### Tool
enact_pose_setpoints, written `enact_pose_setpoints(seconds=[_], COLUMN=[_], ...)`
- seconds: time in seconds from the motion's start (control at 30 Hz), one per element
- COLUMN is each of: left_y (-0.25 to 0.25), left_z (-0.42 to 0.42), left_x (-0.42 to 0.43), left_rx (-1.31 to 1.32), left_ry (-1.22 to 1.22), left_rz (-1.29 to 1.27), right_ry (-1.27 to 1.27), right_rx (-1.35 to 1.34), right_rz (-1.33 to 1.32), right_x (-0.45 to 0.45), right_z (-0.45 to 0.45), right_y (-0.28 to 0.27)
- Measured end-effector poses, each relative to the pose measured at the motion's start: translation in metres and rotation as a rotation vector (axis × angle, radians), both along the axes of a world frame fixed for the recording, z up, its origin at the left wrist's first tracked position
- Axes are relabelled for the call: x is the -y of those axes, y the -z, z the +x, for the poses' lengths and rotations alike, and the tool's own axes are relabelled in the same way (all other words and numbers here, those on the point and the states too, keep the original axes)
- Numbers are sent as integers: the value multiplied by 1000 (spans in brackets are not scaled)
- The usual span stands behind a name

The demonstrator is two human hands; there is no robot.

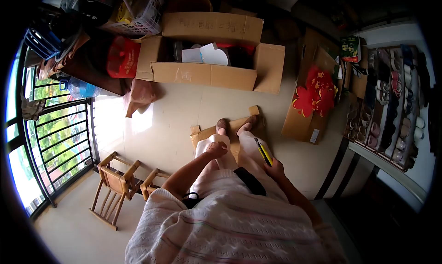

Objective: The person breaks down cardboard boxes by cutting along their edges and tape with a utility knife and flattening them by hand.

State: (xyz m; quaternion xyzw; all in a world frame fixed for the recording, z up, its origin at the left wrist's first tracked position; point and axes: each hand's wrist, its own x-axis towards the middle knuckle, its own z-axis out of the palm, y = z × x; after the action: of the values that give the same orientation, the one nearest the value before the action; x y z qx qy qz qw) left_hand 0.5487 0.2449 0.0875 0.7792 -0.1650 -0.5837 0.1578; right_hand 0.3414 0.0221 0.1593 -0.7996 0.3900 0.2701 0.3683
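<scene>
My right hand [276, 169] is wrapped around a yellow and black utility knife [263, 153], which points up and to the left over my right leg. Curled into a loose fist, my left hand [217, 149] is over my left thigh, with nothing showing out of it. Under my feet lies a flattened piece of cardboard [234, 126] on the floor. Ahead of me stands an open cardboard box [205, 75], its flaps folded out; a white piece [214, 55] and dark and red items are inside.
On the right, red flower-shaped decorations [316, 92] rest on leaning cardboard [294, 121], beside a shoe rack [389, 102]. Wooden chairs [115, 181] stand at left near a railing [62, 130]. A red bag [123, 56] and a plastic bottle [80, 88] are at upper left.
</scene>
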Motion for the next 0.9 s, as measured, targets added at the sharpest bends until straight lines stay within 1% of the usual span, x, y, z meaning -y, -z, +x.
enact_pose_setpoints(seconds=[0.07, 0.17, 0.2, 0.23, 0.27, 0.3, 0.37, 0.4, 0.43, 0.47, 0.5, 0.53, 0.57, 0.6, 0.63, 0.67, 0.7, 0.77, 0.9], left_y=[5, 25, 15, 19, 8, 18, 19, -12, 13, 36, 39, 28, 35, 46, 45, 53, 50, 63, 83], left_z=[7, 31, 49, 63, 81, 94, 126, 148, 165, 181, 204, 223, 244, 262, 277, 294, 308, 326, 325], left_x=[11, 24, 33, 39, 49, 53, 63, 78, 80, 79, 84, 95, 100, 102, 108, 110, 115, 113, 100], left_rx=[43, 144, 114, 146, 172, 258, 355, 357, 419, 485, 481, 563, 636, 685, 748, 768, 749, 755, 735], left_ry=[-14, -69, -88, -105, -128, -116, -53, 23, -44, -15, 5, 47, 84, 82, 104, 160, 187, 250, 348], left_rz=[-13, -20, 15, -8, -21, -6, 7, 23, 93, 111, 114, 121, 94, 67, 77, 101, 108, 103, 196], right_ry=[-24, -58, -60, -61, -57, -50, -18, 4, 25, 33, 46, 63, 81, 109, 133, 153, 159, 132, 200], right_rx=[-10, -35, -33, -34, -40, -48, -58, -58, -57, -55, -54, -53, -56, -62, -68, -73, -95, -190, -218], right_rz=[21, 61, 71, 84, 80, 77, 80, 84, 85, 56, 28, -1, -29, 0, 29, 58, 53, 47, 124], right_x=[14, 32, 36, 40, 43, 45, 46, 46, 47, 45, 41, 35, 28, 19, 9, 0, -14, -34, -61], right_z=[1, 9, 7, 7, 8, 8, 9, 9, 11, 12, 14, 17, 20, 25, 31, 38, 35, 47, 42], right_y=[3, 0, 3, 6, 8, 8, 10, 11, 13, 16, 19, 24, 28, 26, 21, 20, 27, 22, 24])
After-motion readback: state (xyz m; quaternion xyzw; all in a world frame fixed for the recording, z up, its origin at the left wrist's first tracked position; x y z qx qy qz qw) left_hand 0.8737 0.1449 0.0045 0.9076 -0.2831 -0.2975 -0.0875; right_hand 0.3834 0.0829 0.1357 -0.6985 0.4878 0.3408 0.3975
